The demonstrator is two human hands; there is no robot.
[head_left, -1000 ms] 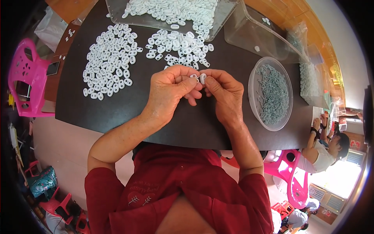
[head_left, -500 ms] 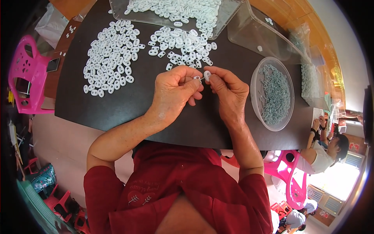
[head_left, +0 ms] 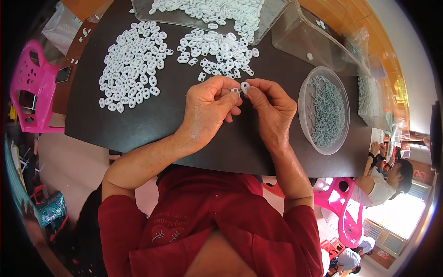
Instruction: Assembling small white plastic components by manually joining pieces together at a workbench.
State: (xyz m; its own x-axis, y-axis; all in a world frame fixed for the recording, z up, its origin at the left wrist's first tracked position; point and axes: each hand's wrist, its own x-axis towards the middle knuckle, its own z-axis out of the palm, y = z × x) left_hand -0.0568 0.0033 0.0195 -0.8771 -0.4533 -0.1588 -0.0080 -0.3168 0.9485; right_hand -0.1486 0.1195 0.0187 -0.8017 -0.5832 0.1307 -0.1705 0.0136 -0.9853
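My left hand [head_left: 205, 108] pinches a small white plastic piece [head_left: 235, 90] between thumb and index finger, at the near side of a loose pile. My right hand [head_left: 273, 111] is closed on a white oval plastic piece [head_left: 245, 86] with a hole showing in it. The two pieces are held close together, almost touching, above the dark table. A thin metal bit shows between them, partly hidden by the fingertips. Ahead of my hands lie mixed white pieces [head_left: 221, 48], some of them oval and some squarer. White two-holed ovals [head_left: 134, 69] are spread out on the left.
A round clear tub [head_left: 302, 111] of small grey screws stands to the right. Behind are a clear tray [head_left: 173, 24] of white pieces and a clear plastic bin [head_left: 300, 41]. Another person [head_left: 378, 184] sits at the far right; pink chairs [head_left: 34, 92] flank the table.
The oval in my right hand has turned slightly, showing its hole more plainly. My hands stay nearly in place. A person's arm and dark clothing have come in at the lower left.
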